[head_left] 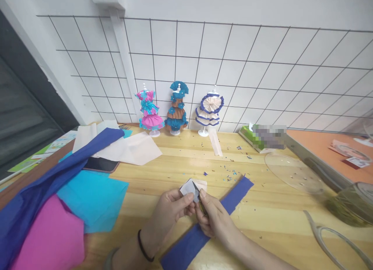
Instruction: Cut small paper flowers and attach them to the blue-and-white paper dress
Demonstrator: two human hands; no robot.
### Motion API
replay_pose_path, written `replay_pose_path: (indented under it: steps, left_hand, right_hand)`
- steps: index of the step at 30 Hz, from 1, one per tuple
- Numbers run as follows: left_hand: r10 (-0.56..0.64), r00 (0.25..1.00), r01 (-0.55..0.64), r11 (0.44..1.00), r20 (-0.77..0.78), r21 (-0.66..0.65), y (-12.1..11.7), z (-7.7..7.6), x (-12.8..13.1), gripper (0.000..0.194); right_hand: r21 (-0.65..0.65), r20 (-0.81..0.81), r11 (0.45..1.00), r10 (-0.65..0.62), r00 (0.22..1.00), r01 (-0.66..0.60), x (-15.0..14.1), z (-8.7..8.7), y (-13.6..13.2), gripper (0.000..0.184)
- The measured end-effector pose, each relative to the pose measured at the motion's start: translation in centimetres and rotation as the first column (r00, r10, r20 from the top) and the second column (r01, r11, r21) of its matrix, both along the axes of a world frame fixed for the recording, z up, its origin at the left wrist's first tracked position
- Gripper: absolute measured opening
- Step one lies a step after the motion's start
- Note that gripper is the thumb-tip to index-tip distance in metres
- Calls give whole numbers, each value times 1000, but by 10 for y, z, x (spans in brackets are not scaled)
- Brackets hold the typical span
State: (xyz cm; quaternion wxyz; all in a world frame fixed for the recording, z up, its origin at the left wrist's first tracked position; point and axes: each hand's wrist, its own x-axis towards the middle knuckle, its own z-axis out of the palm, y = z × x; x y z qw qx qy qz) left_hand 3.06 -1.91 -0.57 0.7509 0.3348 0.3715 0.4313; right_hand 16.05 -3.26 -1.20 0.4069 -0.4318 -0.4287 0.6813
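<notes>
Near the middle of the table, my left hand (pixel 171 208) pinches a small white paper piece (pixel 188 187) with a dark edge or backing. My right hand (pixel 214 215) is closed at the right side of the same piece; a small greyish round patch shows between the thumbs. Just behind the fingers a pale pleated paper strip (pixel 202 183) peeks out, partly hidden. A dark blue crepe paper strip (pixel 186 248) lies slantwise on the table under my right hand and forearm.
Three mini dress forms in paper dresses, pink (pixel 152 116), brown-teal (pixel 176 108) and cream-blue (pixel 208 110), stand by the wall. Blue (pixel 93 200) and pink paper (pixel 52 235) and a phone (pixel 100 164) lie left. Scissors (pixel 323 229), a clear disc (pixel 291 173) and scraps lie right.
</notes>
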Motion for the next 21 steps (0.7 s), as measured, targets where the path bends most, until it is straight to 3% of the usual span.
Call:
replay_pose_path:
  steps: [6, 21]
  left_hand:
    - [18, 996, -15, 999, -92, 37, 1, -2, 1, 25]
    - [-5, 993, 16, 996, -120, 91, 1, -7, -2, 23]
  right_hand:
    - [42, 34, 999, 8, 999, -9, 0, 1, 0, 49]
    - [58, -6, 998, -17, 1000, 17, -2, -2, -1, 47]
